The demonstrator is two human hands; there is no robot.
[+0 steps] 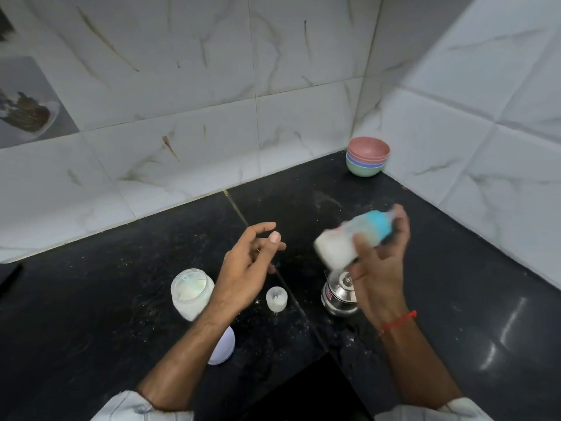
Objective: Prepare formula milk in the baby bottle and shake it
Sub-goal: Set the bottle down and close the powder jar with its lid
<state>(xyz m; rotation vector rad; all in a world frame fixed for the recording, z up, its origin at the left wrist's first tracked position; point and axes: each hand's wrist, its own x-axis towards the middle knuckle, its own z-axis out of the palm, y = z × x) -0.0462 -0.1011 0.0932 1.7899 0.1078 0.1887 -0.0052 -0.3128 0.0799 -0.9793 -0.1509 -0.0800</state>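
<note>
The baby bottle, white with milk and capped by a blue collar, lies tilted and blurred in my right hand, its top pointing up and right. My left hand hovers empty over the counter, fingers apart. Below that hand stands an open jar of white formula powder with a scoop inside. A small clear bottle cap rests on the counter between the jar and a steel vessel.
The black stone counter carries spilled powder specks. A white lid lies under my left forearm. Stacked coloured bowls sit in the far corner against tiled walls. A dark square recess lies near the front edge.
</note>
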